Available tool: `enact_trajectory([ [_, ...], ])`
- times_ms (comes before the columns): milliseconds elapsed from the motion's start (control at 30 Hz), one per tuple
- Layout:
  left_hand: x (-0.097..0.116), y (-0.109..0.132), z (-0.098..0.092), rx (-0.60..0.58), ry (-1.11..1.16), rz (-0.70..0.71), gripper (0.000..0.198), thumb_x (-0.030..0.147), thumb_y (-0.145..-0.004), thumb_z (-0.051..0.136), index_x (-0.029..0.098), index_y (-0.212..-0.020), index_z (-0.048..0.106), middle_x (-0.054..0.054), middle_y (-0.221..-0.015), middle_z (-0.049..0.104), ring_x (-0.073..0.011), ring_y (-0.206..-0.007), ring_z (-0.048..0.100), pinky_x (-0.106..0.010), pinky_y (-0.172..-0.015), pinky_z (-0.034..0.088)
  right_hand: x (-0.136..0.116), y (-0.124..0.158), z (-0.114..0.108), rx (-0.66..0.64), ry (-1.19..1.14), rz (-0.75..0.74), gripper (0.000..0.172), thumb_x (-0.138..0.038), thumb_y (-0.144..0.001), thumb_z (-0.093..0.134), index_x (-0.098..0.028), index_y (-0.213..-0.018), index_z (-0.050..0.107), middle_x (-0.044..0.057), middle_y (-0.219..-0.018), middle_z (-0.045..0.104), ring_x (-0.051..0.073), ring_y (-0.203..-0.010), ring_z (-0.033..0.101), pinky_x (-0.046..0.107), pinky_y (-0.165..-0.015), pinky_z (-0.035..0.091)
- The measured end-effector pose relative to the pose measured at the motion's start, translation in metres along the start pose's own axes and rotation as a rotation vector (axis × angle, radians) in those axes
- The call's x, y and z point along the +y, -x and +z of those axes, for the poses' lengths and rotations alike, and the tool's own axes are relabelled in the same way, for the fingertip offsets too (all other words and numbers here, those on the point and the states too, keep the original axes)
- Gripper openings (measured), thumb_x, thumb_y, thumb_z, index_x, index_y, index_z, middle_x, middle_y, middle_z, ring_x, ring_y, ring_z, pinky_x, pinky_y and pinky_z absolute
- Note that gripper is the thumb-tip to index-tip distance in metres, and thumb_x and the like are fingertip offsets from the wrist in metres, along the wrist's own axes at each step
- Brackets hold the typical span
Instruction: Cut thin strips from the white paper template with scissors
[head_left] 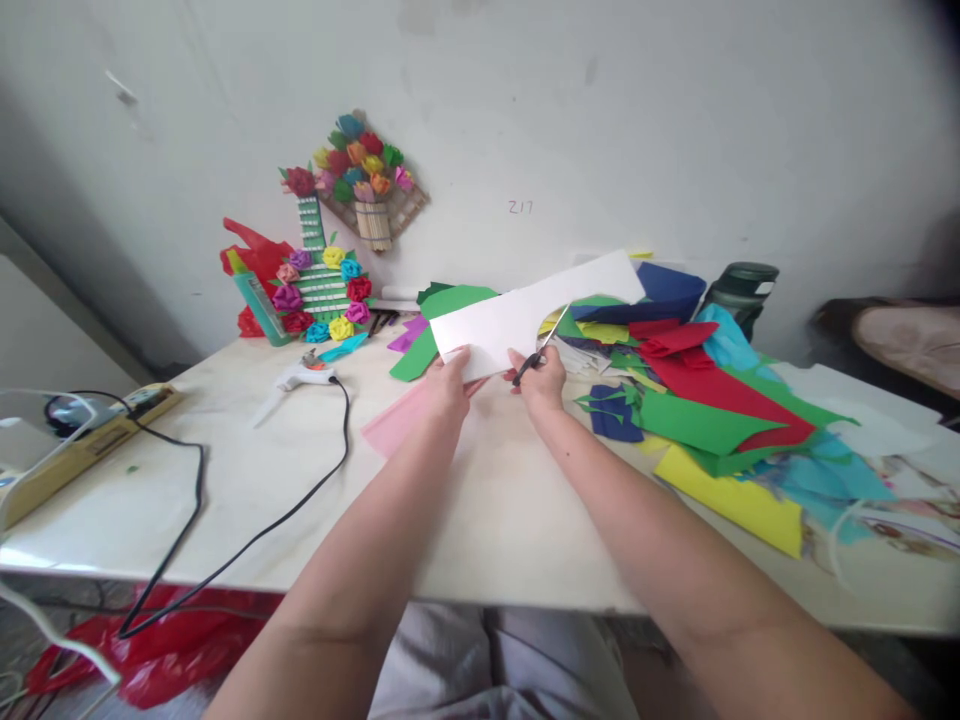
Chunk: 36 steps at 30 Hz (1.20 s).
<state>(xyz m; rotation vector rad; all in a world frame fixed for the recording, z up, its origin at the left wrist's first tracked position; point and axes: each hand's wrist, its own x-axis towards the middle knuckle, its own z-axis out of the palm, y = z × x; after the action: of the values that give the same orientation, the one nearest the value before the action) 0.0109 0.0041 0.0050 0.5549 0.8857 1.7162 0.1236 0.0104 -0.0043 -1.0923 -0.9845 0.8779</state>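
Observation:
My left hand [450, 388] is closed on the lower left edge of a sheet of white paper [491, 328], which is held up above the table. A curved piece is cut away along the sheet's lower right side. My right hand [544, 382] grips a pair of scissors [531, 364] by the dark handles. Their blades point up and right, along the curved edge of the paper. Beneath my left hand lies a pink sheet [394, 420]. Green paper [412, 365] shows behind the white sheet.
A hot glue gun [300, 376] with a black cord lies to the left, near a power strip [142, 412]. Paper-flower crafts [322, 270] and a teal glue bottle [259, 300] stand behind. Coloured paper scraps [697, 420] are heaped right, before a dark green bottle [742, 295].

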Motion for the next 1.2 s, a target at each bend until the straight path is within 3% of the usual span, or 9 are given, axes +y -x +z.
enact_trajectory([
  [133, 0.005, -0.002, -0.002, -0.025, 0.025, -0.038, 0.025, 0.014, -0.063, 0.069, 0.014, -0.085, 0.057, -0.01, -0.085, 0.065, -0.0282, -0.085, 0.065, -0.048, -0.074, 0.054, -0.002, 0.001, 0.001, 0.015, 0.002, 0.017, 0.042, -0.037, -0.06, 0.071, -0.021, -0.089, 0.045, -0.007, -0.061, 0.056, 0.011, -0.039, 0.056, 0.019, -0.03, 0.04],
  [300, 0.012, -0.007, -0.006, 0.028, 0.067, 0.168, 0.018, 0.015, -0.067, 0.069, 0.013, -0.082, 0.059, -0.008, -0.085, 0.066, -0.0223, -0.087, 0.065, -0.037, -0.079, 0.053, -0.004, 0.001, -0.002, -0.011, 0.02, 0.035, 0.051, -0.044, -0.058, 0.074, -0.022, -0.09, 0.041, -0.009, -0.051, 0.055, 0.013, -0.037, 0.056, 0.018, -0.028, 0.037],
  [367, 0.017, -0.01, -0.01, 0.023, 0.078, 0.181, 0.018, 0.016, -0.069, 0.069, 0.013, -0.084, 0.059, -0.008, -0.087, 0.066, -0.0211, -0.088, 0.064, -0.035, -0.079, 0.053, -0.007, 0.001, -0.005, -0.071, 0.016, 0.027, 0.049, -0.046, -0.06, 0.072, -0.022, -0.089, 0.041, -0.009, -0.047, 0.054, 0.012, -0.035, 0.054, 0.017, -0.027, 0.034],
  [433, 0.02, -0.014, -0.016, 0.03, 0.099, 0.177, 0.018, 0.017, -0.07, 0.068, 0.013, -0.085, 0.059, -0.009, -0.091, 0.066, -0.0202, -0.089, 0.064, -0.034, -0.079, 0.053, -0.012, 0.001, -0.011, -0.244, -0.004, 0.014, 0.045, -0.048, -0.062, 0.07, -0.021, -0.086, 0.043, -0.008, -0.046, 0.055, 0.012, -0.034, 0.053, 0.016, -0.026, 0.031],
  [600, 0.021, -0.025, -0.03, 0.069, 0.126, 0.162, 0.02, 0.019, -0.072, 0.069, 0.015, -0.088, 0.058, -0.008, -0.096, 0.067, -0.0182, -0.091, 0.064, -0.032, -0.082, 0.052, -0.026, -0.001, -0.033, -0.837, 0.1, 0.003, 0.036, -0.047, -0.07, 0.065, -0.015, -0.076, 0.049, 0.0, -0.054, 0.062, 0.01, -0.038, 0.054, 0.016, -0.031, 0.032],
  [733, 0.02, -0.031, -0.034, 0.117, 0.157, 0.147, 0.025, 0.021, -0.071, 0.071, 0.017, -0.093, 0.059, -0.007, -0.094, 0.068, -0.0176, -0.094, 0.064, -0.03, -0.083, 0.051, -0.032, -0.005, -0.047, -1.086, 0.277, 0.126, 0.033, -0.045, -0.074, 0.061, -0.013, -0.076, 0.053, 0.0, -0.052, 0.061, 0.008, -0.036, 0.051, 0.016, -0.031, 0.032],
  [867, 0.02, -0.031, -0.032, 0.153, 0.169, 0.108, 0.025, 0.022, -0.073, 0.069, 0.018, -0.096, 0.059, -0.006, -0.095, 0.068, -0.0176, -0.095, 0.064, -0.029, -0.081, 0.052, -0.027, -0.008, -0.048, -1.107, 0.435, 0.175, 0.034, -0.046, -0.072, 0.063, -0.015, -0.067, 0.051, 0.001, -0.048, 0.06, 0.008, -0.033, 0.049, 0.016, -0.029, 0.03],
  [1200, 0.018, -0.018, -0.02, 0.164, 0.099, 0.055, 0.014, 0.02, -0.078, 0.063, 0.017, -0.091, 0.058, -0.004, -0.09, 0.068, -0.0169, -0.091, 0.064, -0.026, -0.074, 0.051, -0.026, -0.003, -0.036, -0.893, 0.5, 0.133, 0.039, -0.049, -0.068, 0.068, -0.016, -0.062, 0.049, 0.0, -0.046, 0.059, 0.007, -0.031, 0.048, 0.015, -0.027, 0.027],
])
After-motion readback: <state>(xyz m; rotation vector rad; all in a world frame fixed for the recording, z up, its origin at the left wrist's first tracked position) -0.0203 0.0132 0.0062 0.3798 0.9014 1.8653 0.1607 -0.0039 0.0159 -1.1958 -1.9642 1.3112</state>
